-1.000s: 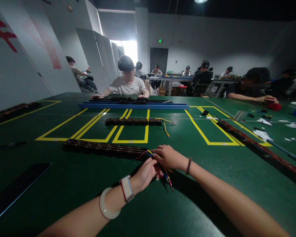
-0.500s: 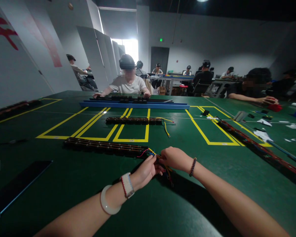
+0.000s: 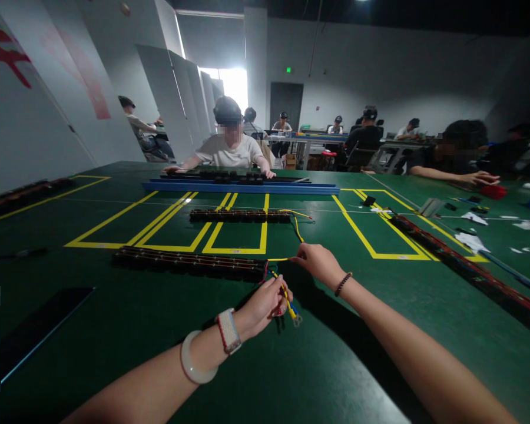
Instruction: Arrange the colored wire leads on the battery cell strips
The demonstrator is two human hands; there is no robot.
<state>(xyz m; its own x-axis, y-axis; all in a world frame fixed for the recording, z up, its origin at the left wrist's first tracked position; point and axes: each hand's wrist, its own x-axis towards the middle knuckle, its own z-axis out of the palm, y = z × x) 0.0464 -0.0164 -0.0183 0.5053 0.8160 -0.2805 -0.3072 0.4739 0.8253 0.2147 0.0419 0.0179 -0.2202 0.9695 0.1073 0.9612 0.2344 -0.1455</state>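
Observation:
A long black strip (image 3: 189, 263) with thin copper-coloured lines along it lies on the green table, and coloured wires leave its right end. My left hand (image 3: 265, 303) is closed round several of these wires (image 3: 289, 300), yellow and blue ones among them. Metal ring terminals (image 3: 297, 321) stick out below its fingers. Farther right, my right hand (image 3: 318, 265) pinches a single yellow wire (image 3: 278, 259), stretched sideways from the strip's end. Its fingers hide the tip of that wire. A shorter similar strip (image 3: 241, 216) with its own yellow wires lies just beyond.
Yellow tape outlines (image 3: 234, 251) mark the green table (image 3: 335, 365). A blue rail (image 3: 242, 188) lies across the far side, before a person (image 3: 229, 147). Another long wired strip (image 3: 459, 265) runs down the right. A dark flat panel (image 3: 39, 330) lies at left.
My right hand has moved away from the left, up and to the right, drawing one yellow wire out straight. My left hand stays almost in place with the other wires.

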